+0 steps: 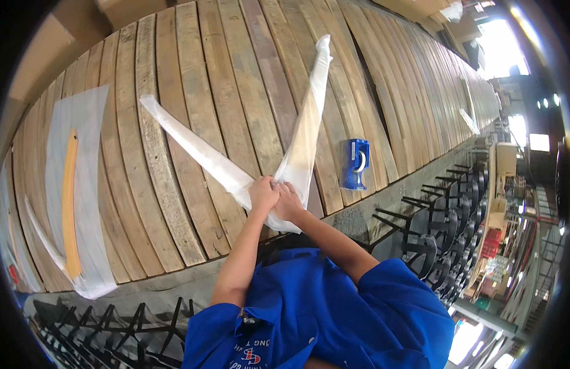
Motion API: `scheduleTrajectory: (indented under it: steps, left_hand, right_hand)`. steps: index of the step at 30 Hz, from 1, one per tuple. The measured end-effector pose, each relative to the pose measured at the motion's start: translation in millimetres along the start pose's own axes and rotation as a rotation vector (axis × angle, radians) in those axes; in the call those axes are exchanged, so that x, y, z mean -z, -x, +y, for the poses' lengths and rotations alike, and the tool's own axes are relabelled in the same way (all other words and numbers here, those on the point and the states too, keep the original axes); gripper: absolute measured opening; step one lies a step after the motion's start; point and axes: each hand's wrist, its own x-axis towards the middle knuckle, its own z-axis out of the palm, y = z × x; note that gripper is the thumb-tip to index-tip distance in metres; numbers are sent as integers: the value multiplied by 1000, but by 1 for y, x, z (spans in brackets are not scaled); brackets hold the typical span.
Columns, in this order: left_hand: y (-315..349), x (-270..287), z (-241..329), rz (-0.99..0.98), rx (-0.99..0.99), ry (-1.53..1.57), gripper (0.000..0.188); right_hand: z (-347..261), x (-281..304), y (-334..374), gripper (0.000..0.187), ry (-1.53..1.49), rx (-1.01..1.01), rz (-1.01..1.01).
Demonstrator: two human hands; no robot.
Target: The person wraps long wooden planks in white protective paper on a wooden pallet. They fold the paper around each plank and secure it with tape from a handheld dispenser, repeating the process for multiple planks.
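A V-shaped piece wrapped in thin white sheeting lies on the slatted wooden table, its two long arms pointing away from me. Its right arm (306, 123) lets a pale wood colour show through, while the left arm (199, 150) looks plain white. Both hands meet where the arms join. My left hand (264, 194) is closed on the white wrapping (241, 189), fingers bent. Right beside it, my right hand (287, 202) presses its closed fingers onto the same wrapping; the fingertips are partly hidden. To the right stands a blue tape dispenser (356, 164) with a roll in it.
At the left, a curved yellow-orange wooden strip (70, 203) rests on a white sheet (93, 215). Dark stacked chair-like frames (429, 243) stand along the table's near edge at right, with more black legs (137, 326) at left. Cardboard boxes (42, 55) are at the far left.
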Motion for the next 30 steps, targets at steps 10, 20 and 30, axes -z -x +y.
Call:
scheduleTrajectory:
  steps: [10, 20, 30]
  left_hand:
    - [27, -56, -1, 286, -213, -159, 25]
    - [19, -67, 20, 274, -222, -468, 20]
    - [53, -80, 16, 186, -202, -552, 44]
  right_hand:
    - [103, 49, 120, 16, 10, -319, 361]
    - [290, 131, 144, 33, -365, -705, 321]
    - [259, 147, 169, 31, -741, -727, 537]
